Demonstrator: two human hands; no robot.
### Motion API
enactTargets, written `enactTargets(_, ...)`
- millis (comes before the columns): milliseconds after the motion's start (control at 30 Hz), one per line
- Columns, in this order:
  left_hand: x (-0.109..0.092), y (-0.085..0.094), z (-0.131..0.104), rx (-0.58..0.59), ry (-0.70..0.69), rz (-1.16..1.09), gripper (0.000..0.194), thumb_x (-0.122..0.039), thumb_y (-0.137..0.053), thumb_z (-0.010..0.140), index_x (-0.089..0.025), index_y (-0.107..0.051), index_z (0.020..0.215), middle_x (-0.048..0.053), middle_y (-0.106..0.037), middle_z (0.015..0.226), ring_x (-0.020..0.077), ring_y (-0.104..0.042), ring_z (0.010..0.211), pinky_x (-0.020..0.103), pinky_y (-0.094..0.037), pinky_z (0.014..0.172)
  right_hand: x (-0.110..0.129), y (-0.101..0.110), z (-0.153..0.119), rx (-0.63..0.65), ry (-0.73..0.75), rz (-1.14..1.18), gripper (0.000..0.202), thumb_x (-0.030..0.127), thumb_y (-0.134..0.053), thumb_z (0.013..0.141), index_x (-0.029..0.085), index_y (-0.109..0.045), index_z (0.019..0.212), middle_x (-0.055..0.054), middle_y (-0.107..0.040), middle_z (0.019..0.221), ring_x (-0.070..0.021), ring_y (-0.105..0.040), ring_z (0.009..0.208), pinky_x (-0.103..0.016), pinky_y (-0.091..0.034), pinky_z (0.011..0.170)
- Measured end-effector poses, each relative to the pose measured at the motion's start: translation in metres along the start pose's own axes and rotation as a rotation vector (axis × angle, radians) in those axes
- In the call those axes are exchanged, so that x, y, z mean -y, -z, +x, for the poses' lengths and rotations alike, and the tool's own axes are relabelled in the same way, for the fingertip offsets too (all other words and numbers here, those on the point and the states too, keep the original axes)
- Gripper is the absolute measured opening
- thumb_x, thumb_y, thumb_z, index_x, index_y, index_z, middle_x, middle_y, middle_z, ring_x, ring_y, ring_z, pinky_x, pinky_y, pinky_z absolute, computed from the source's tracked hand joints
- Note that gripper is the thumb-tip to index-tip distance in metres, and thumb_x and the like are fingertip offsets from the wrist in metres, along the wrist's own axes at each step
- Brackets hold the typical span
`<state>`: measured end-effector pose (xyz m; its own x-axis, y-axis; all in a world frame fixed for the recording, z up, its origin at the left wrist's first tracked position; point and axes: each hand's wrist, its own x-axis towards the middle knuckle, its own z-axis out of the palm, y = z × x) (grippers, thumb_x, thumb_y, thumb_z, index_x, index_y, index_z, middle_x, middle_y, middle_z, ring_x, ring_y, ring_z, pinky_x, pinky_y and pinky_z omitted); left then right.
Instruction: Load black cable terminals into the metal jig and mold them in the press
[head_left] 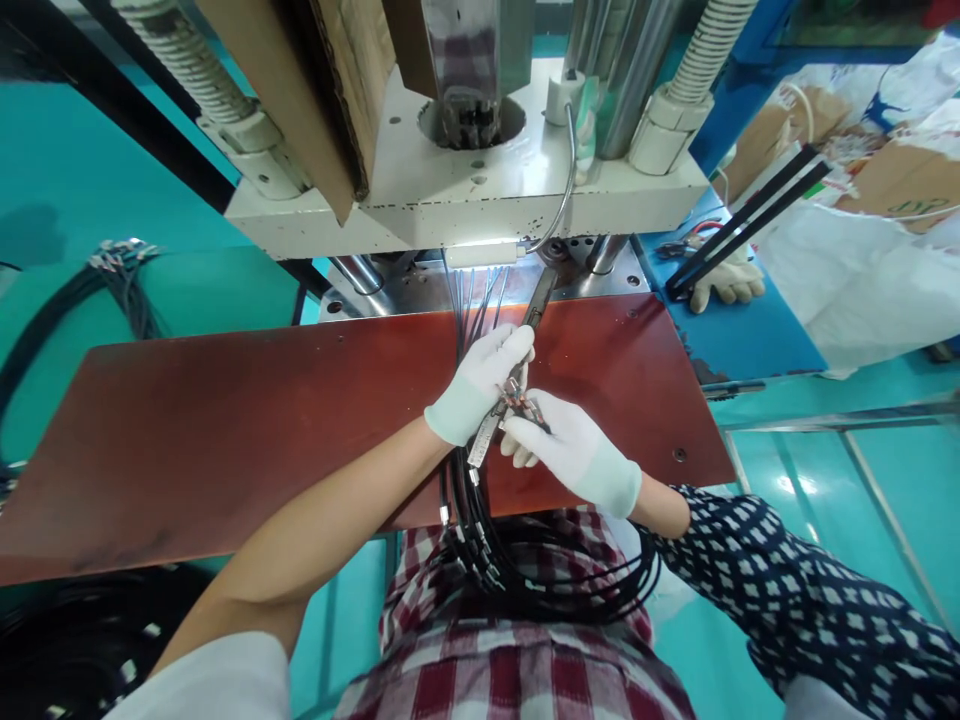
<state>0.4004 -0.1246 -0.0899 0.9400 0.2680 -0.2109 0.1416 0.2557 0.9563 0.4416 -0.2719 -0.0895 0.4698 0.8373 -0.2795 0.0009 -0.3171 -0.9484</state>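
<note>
My left hand (484, 375), in a white glove, is closed around a long flat metal bar (539, 298) whose dark upper end points toward the machine. A pale, marked metal strip (484, 440) sticks out below that hand; I cannot tell whether it is the same piece. My right hand (574, 445), also gloved, pinches a bunch of black cable ends (525, 402) with copper-coloured tips, close against the left hand. The black cables (487, 560) hang in a loop over the checked cloth on my lap. Thin cable ends (480, 300) run under the press beside my left hand.
A reddish-brown board (225, 430) spans the space before me. Beyond it stands a press with a white plate (465, 215) and a lit lamp (484, 255). On the right, a blue surface (772, 335) bears a glove (727, 282) and black bars. More cable bundles (124, 265) lie left.
</note>
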Motion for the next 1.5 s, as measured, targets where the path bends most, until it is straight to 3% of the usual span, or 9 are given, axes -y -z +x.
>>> enactTargets(133, 0.002, 0.005, 0.001, 0.023, 0.015, -0.058, 0.039, -0.053, -0.055, 0.092, -0.017, -0.053, 0.076, -0.003, -0.048, 0.06, 0.0075, -0.044, 0.048, 0.021, -0.036, 0.049, 0.004, 0.016, -0.001, -0.057, 0.114, -0.025, 0.023, 0.038, -0.057, 0.091, 0.018, -0.053, 0.081, 0.001, -0.058, 0.075, -0.0119, -0.051, 0.071, -0.026, -0.043, 0.071)
enactTargets(300, 0.0, 0.004, 0.0, 0.087, 0.028, -0.14, 0.04, -0.052, -0.054, 0.092, -0.017, -0.052, 0.074, -0.003, -0.044, 0.06, 0.0077, -0.04, 0.049, 0.022, -0.034, 0.049, 0.016, 0.032, 0.003, 0.119, -0.028, 0.138, 0.018, 0.031, -0.065, 0.082, 0.015, -0.058, 0.08, 0.002, -0.056, 0.069, -0.0107, -0.05, 0.065, -0.026, -0.042, 0.067)
enactTargets(533, -0.004, 0.006, -0.001, 0.104, 0.05, -0.174, 0.041, -0.047, -0.051, 0.095, -0.016, -0.048, 0.068, -0.002, -0.043, 0.058, 0.0073, -0.038, 0.05, 0.021, -0.032, 0.05, 0.012, 0.032, 0.012, 0.324, -0.141, 0.424, 0.026, 0.033, -0.074, 0.075, 0.014, -0.056, 0.077, 0.003, -0.048, 0.068, -0.0076, -0.042, 0.061, -0.024, -0.037, 0.06)
enactTargets(800, -0.001, 0.009, 0.006, 0.116, 0.066, -0.227, 0.046, -0.052, -0.052, 0.094, -0.018, -0.045, 0.064, -0.003, -0.041, 0.053, 0.0073, -0.036, 0.045, 0.022, -0.03, 0.046, 0.004, 0.039, 0.015, 0.29, -0.239, 0.779, 0.036, 0.046, -0.074, 0.08, 0.015, -0.062, 0.094, 0.003, -0.052, 0.07, -0.0044, -0.042, 0.055, -0.017, -0.037, 0.05)
enactTargets(900, 0.0, 0.01, 0.008, 0.116, 0.064, -0.251, 0.045, -0.055, -0.055, 0.092, -0.018, -0.045, 0.067, -0.004, -0.041, 0.054, 0.0073, -0.037, 0.045, 0.022, -0.03, 0.046, 0.014, 0.045, 0.014, 0.22, -0.257, 0.512, 0.026, 0.036, -0.072, 0.08, 0.014, -0.062, 0.087, -0.001, -0.062, 0.072, -0.0061, -0.051, 0.055, -0.017, -0.041, 0.048)
enactTargets(1033, 0.003, 0.011, 0.007, 0.133, 0.027, -0.195, 0.046, -0.058, -0.052, 0.092, -0.019, -0.047, 0.068, -0.005, -0.039, 0.051, 0.0079, -0.037, 0.045, 0.023, -0.031, 0.047, 0.022, 0.045, 0.01, 0.08, -0.106, 0.09, 0.015, 0.028, -0.064, 0.083, 0.013, -0.061, 0.086, -0.005, -0.069, 0.072, -0.0117, -0.062, 0.056, -0.021, -0.048, 0.048)
enactTargets(1200, 0.004, 0.009, 0.004, 0.033, -0.037, -0.084, 0.044, -0.056, -0.052, 0.093, -0.018, -0.05, 0.07, -0.003, -0.044, 0.053, 0.0087, -0.04, 0.049, 0.023, -0.036, 0.052, 0.019, 0.037, 0.009, 0.073, 0.017, -0.025, 0.024, 0.03, -0.053, 0.091, 0.013, -0.063, 0.104, -0.005, -0.07, 0.079, -0.0128, -0.065, 0.062, -0.026, -0.053, 0.059)
enactTargets(1367, 0.0, 0.007, -0.002, -0.07, -0.093, 0.035, 0.039, -0.054, -0.056, 0.091, -0.017, -0.056, 0.077, -0.003, -0.048, 0.06, 0.0087, -0.041, 0.053, 0.022, -0.035, 0.052, 0.021, 0.024, 0.015, -0.028, 0.171, -0.361, 0.017, 0.033, -0.061, 0.09, 0.017, -0.067, 0.085, -0.004, -0.072, 0.088, -0.0161, -0.064, 0.079, -0.031, -0.049, 0.079)
enactTargets(1500, -0.002, 0.005, -0.003, -0.063, -0.099, 0.032, 0.039, -0.05, -0.058, 0.092, -0.016, -0.055, 0.072, -0.003, -0.047, 0.06, 0.0077, -0.041, 0.054, 0.021, -0.036, 0.054, 0.027, 0.021, 0.017, -0.112, 0.194, -0.446, 0.026, 0.04, -0.062, 0.091, 0.019, -0.065, 0.076, -0.001, -0.069, 0.078, -0.0131, -0.058, 0.069, -0.028, -0.044, 0.07)
